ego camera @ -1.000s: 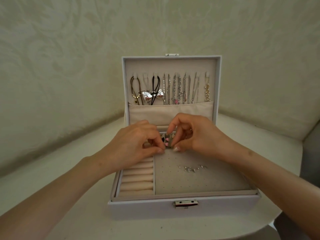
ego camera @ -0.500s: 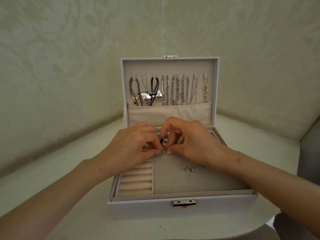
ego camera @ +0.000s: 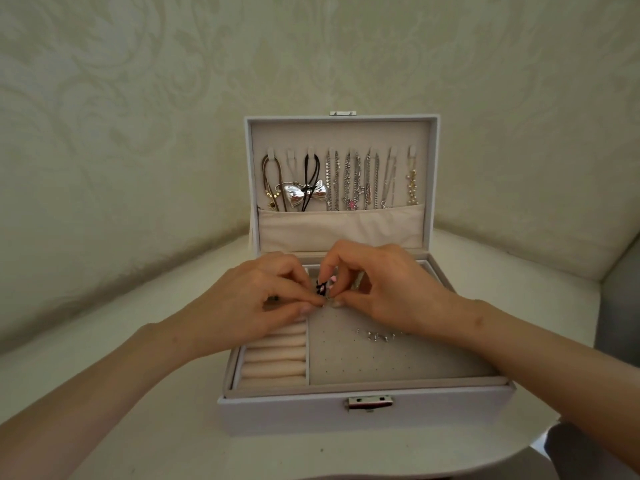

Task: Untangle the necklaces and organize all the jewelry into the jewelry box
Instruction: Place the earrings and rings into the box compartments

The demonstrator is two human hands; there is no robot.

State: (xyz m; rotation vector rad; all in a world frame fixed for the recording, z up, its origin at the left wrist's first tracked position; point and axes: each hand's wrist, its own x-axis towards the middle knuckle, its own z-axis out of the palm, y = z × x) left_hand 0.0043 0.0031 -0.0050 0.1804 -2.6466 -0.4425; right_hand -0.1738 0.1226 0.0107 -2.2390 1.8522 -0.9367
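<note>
A white jewelry box [ego camera: 294,414] stands open on the table, its lid upright. Several necklaces [ego camera: 349,181] hang from hooks inside the lid, among them a silver bow pendant [ego camera: 304,195]. My left hand [ego camera: 249,303] and my right hand [ego camera: 388,289] meet above the back of the grey earring panel [ego camera: 381,365]. Both pinch one small dark and pink piece of jewelry [ego camera: 322,289] between fingertips. A few small silver earrings [ego camera: 381,336] lie on the panel, just below my right hand. Cream ring rolls [ego camera: 277,358] fill the left compartment.
A beige fabric pocket [ego camera: 343,226] runs across the lid's lower part. A metal clasp [ego camera: 369,402] sits on the box's front wall. The white table [ego camera: 138,427] ends in a rounded edge at the lower right. A patterned wall stands close behind the box.
Both hands have kept pinching the small piece with only slight finger shifts. The box appears a little lower in view as my head moved.
</note>
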